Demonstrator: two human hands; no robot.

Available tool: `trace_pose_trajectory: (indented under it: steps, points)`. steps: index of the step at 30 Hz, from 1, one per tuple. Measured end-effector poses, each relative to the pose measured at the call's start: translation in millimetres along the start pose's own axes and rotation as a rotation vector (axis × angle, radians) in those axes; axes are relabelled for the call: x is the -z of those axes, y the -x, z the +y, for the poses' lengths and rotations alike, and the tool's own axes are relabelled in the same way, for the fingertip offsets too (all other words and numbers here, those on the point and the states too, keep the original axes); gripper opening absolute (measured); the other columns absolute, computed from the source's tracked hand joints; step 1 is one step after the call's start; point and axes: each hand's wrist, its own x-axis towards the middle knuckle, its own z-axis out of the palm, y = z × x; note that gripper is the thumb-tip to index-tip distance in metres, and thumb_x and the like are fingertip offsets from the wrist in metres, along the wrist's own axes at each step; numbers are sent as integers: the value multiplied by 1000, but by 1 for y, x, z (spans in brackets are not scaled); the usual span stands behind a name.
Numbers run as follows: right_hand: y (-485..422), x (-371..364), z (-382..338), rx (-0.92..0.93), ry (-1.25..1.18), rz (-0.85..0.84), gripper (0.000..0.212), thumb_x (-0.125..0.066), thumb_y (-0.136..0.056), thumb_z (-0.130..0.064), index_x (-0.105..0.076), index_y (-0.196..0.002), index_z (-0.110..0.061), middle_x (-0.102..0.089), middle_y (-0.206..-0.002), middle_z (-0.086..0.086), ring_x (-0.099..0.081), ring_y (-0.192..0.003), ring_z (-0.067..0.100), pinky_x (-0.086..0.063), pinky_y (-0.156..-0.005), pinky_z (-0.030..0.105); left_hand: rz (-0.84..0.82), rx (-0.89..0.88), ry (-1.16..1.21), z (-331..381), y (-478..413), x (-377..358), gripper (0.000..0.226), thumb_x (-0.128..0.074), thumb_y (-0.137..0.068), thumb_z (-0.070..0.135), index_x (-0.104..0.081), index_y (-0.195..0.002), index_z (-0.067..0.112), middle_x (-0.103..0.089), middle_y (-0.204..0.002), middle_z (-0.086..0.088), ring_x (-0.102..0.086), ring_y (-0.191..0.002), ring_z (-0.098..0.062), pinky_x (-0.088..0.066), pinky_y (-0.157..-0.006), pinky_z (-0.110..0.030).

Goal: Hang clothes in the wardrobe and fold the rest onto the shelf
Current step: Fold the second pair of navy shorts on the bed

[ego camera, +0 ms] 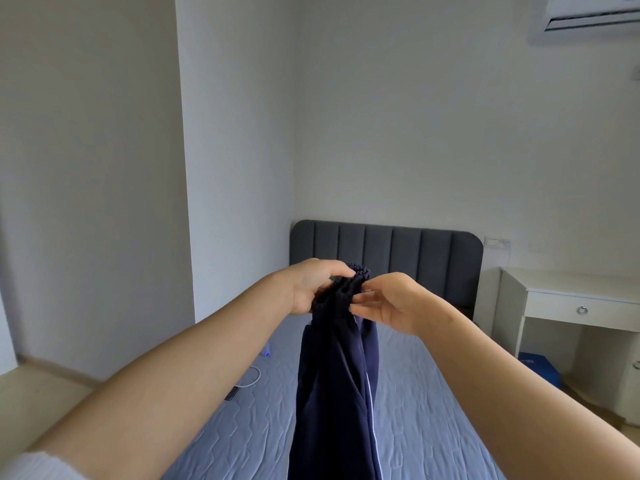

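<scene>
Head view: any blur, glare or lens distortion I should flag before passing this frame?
Head view: soft, even light, no glare or hard shadows; the left hand and right hand on the navy trousers are reasonably sharp; wide-angle distortion tilts the air conditioner and the wall corner; the white sleeve bottom left is smeared.

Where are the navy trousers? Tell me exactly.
Centre of the head view: the navy trousers hang over the blue bed, waistband held between the left hand and right hand.
</scene>
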Motion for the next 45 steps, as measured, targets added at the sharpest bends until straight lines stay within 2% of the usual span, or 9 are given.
trace_pose_trajectory:
  steps: [2, 4, 8, 12, 15, 18, 25, 34, 45]
  points:
    - [2, 1, 0, -5, -10, -58, 19, -35, -94, 8, -54, -92, 10, -64, -71, 22, -67, -52, 28, -57, -48, 27, -14, -32, -97, -1, 3, -1, 15, -65, -81, 10, -63, -96, 13, -63, -90, -10, -63, -67, -16, -50, -52, -24]
    - [5, 1, 2, -5, -9, -104, 22, -31, -93, 12, -52, -87, 10, -68, -66, 22, -69, -55, 27, -57, -50, 27, 39, -23, -231, -5, 0, -2, 68, -69, -72, -2, -44, -131, 19, -61, -111, -12, -64, -88, -22, -52, -60, -29]
    - [4, 5, 7, 51, 142, -72, 15, -46, -90, 9, -52, -102, 2, -68, -79, 17, -70, -61, 23, -58, -52, 29, 191, -93, -363, -8, 0, -3, 77, -56, -70, -14, -39, -136, 22, -52, -127, -14, -49, -116, -30, -46, -85, -37]
    - [-6, 10, 14, 270, 456, 126, 40, -69, -79, -4, -50, -114, -11, -53, -98, 2, -53, -77, 10, -45, -62, 21, 228, -161, -338, 2, 11, 7, 55, -46, -71, -19, -53, -111, 18, -54, -119, -18, -50, -102, -29, -44, -73, -29]
    - [-11, 14, 16, 323, 337, -6, 68, -75, -74, -8, -40, -131, -20, -50, -121, -4, -51, -107, 14, -42, -84, 26, 167, -239, -346, 14, 23, 15, 48, -42, -70, -22, -56, -95, 16, -60, -115, -19, -53, -105, -27, -41, -60, -22]
    - [-11, 15, 14, 313, 294, -222, 44, -77, -73, -12, -59, -112, -21, -71, -104, -3, -66, -98, 14, -51, -82, 26, 149, -324, -268, 19, 30, 27, 47, -42, -71, -23, -57, -90, 16, -64, -108, -12, -57, -83, -15, -44, -56, -19]
    - [-20, -3, 8, 466, 140, -1, 26, -78, -74, -22, -66, -95, -15, -73, -91, 6, -71, -82, 21, -58, -74, 35, 198, -220, -47, -26, 31, 44, 40, -70, -80, 26, -49, -113, 35, -65, -94, 9, -63, -79, -7, -50, -58, -23]
    - [-44, -47, 18, 360, -14, -125, 26, -70, -80, -17, -63, -105, -15, -73, -101, 5, -69, -93, 20, -54, -76, 31, 245, -354, 168, -30, 20, 111, 16, -59, -86, -2, -63, -82, 13, -63, -58, 5, -60, -60, -11, -50, -53, -16]
    - [-48, -151, -20, 694, -66, 272, 11, -65, -86, -16, -67, -80, -25, -71, -84, -4, -66, -84, 16, -56, -78, 31, 214, -633, 287, 11, 29, 202, 41, -50, -83, -16, -57, -104, 19, -67, -90, 6, -67, -70, -4, -51, -56, -18]
